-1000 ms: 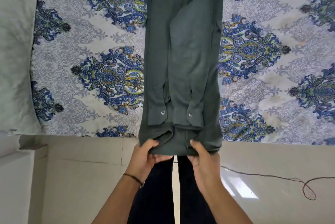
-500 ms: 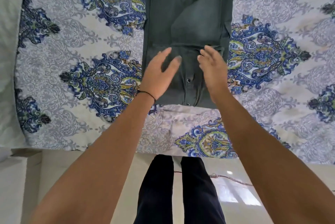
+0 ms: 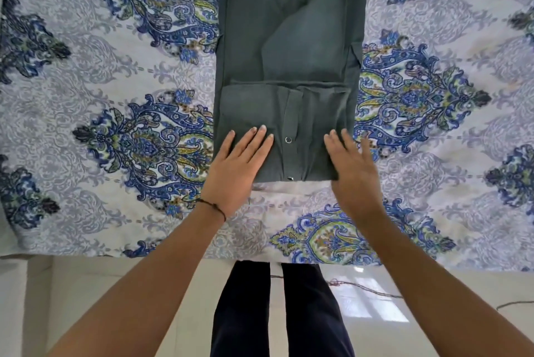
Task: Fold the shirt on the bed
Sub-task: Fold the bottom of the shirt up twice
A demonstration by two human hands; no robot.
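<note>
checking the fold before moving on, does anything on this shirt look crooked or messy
Mostly neat. The shirt shows a diagonal crease across its upper part, and a small flap of fabric juts out past its right edge.

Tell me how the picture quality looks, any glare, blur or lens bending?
Head view: soft even light on the shirt, no hard shadows. Head view: window glare on the floor. Head view: right hand slightly smeared, left hand crisper, forearms stretched toward the corners by the wide lens.
</note>
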